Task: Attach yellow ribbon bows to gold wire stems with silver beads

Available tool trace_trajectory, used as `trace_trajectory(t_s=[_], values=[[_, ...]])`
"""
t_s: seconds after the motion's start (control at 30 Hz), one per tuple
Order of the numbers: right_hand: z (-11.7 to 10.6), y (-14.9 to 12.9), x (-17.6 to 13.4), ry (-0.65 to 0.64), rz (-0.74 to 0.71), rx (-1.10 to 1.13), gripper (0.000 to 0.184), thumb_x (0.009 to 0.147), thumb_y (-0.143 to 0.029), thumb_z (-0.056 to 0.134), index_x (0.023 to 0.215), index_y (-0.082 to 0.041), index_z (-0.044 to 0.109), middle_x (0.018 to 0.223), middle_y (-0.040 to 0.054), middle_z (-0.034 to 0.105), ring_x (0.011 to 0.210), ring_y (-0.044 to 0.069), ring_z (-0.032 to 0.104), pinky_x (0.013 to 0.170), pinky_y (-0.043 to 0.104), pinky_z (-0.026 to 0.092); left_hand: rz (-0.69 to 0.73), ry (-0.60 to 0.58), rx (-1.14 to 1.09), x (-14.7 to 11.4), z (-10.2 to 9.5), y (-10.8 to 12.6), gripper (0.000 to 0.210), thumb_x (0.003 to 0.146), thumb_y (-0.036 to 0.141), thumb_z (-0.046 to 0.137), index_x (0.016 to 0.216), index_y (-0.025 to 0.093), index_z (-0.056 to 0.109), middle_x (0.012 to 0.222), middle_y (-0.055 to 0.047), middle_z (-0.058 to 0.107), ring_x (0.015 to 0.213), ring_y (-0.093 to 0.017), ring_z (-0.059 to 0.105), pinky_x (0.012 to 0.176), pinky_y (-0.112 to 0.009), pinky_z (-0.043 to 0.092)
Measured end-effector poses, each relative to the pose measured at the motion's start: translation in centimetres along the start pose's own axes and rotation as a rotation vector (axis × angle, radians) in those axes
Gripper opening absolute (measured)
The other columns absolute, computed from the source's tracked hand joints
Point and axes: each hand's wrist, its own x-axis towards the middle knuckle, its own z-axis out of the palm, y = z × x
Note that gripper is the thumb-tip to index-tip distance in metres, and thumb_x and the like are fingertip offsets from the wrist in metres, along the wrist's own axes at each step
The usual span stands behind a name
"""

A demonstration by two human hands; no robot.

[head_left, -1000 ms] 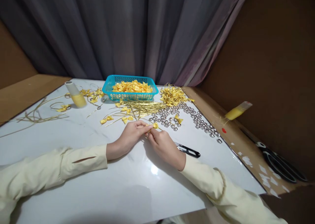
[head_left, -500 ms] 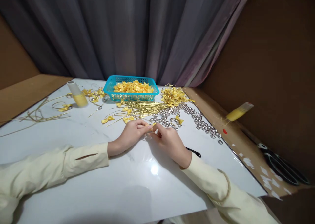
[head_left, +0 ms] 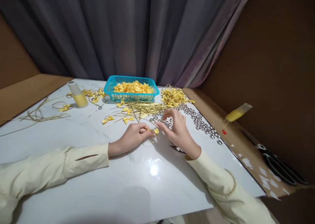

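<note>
Between its thumb and fingers my left hand [head_left: 135, 136] pinches a small yellow ribbon bow [head_left: 156, 131], from which a thin gold loop hangs. To its right, my right hand [head_left: 178, 129] is raised with thumb and index finger apart, above the scattered silver beads [head_left: 206, 127]. Nothing shows between its fingers. Behind the hands lies a bundle of gold cords [head_left: 147, 108], with a few loose yellow bows [head_left: 107, 119] to its left. A dark, pointed tool [head_left: 176, 148] is partly covered by my right wrist.
A blue basket [head_left: 131, 96] full of yellow bows stands at the back, beside a heap of bows with gold cords [head_left: 173, 96]. Glue bottles stand at left [head_left: 78, 95] and right [head_left: 238, 113]. Black-handled scissors [head_left: 280, 165] lie on the cardboard by paper scraps [head_left: 247, 163].
My right hand has let go at the bow and moved right and slightly away, its fingers spreading. My left hand stays nearly in place, still pinching the bow.
</note>
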Motion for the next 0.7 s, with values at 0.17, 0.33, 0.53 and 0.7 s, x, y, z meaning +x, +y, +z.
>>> trace_trajectory(t_s=[0.17, 0.33, 0.53, 0.7], values=[[0.7, 0.0, 0.0, -0.296, -0.074, 0.208, 0.03, 0.09, -0.026, 0.049, 0.114, -0.018, 0.034, 0.075, -0.0015, 0.061, 0.08, 0.018, 0.057, 0.09, 0.039, 0.026, 0.181, -0.071, 0.232, -0.5, 0.1, -0.7, 0.018, 0.078, 0.026, 0.055, 0.065, 0.015, 0.061, 0.053, 0.004, 0.048, 0.05, -0.009, 0.04, 0.049, -0.021, 0.029], [1.5, -0.1, -0.3, -0.368, -0.057, 0.395, 0.03, 0.086, -0.017, 0.05, 0.11, -0.019, 0.034, 0.06, -0.0071, 0.049, 0.067, 0.015, 0.049, 0.079, 0.034, 0.033, 0.219, -0.103, 0.253, -0.5, 0.0, -0.9, 0.022, 0.08, 0.026, 0.053, 0.062, 0.015, 0.054, 0.051, 0.007, 0.037, 0.05, -0.008, 0.033, 0.048, -0.02, 0.026], [1.5, -0.4, -0.4, -0.207, 0.001, 0.545, 0.028, 0.081, -0.013, 0.05, 0.104, -0.021, 0.038, 0.054, -0.0089, 0.034, 0.057, 0.013, 0.039, 0.059, 0.025, 0.032, 0.186, -0.127, 0.259, -0.5, 0.0, -0.7, 0.019, 0.081, 0.027, 0.054, 0.069, 0.014, 0.059, 0.05, 0.007, 0.038, 0.049, -0.008, 0.033, 0.048, -0.019, 0.026], [0.8, -0.2, -0.1, -0.079, 0.034, 0.59, 0.027, 0.081, -0.017, 0.053, 0.102, -0.021, 0.037, 0.055, -0.0083, 0.036, 0.062, 0.014, 0.041, 0.061, 0.026, 0.033, 0.173, -0.121, 0.228, -0.7, 0.0, -0.7, 0.02, 0.081, 0.029, 0.054, 0.07, 0.013, 0.061, 0.05, 0.007, 0.04, 0.048, -0.008, 0.034, 0.048, -0.019, 0.027]])
